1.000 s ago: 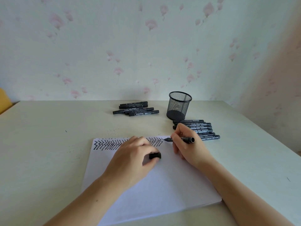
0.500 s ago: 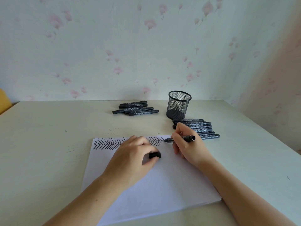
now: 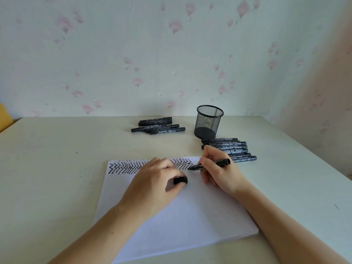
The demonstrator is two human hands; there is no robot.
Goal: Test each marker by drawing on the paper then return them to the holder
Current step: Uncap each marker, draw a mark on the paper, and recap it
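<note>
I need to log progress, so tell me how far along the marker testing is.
Done: a row of zigzag marks runs along the paper's top edge, so several tests look made. In hand: the right hand holds an uncapped marker with its tip at the row's end; the left hand pinches the cap. Left: the mesh holder looks empty, with two marker piles lying on the table.

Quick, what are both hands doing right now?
Left hand: pinches the cap, resting on the paper.
Right hand: grips the marker, tip at the zigzags.
</note>
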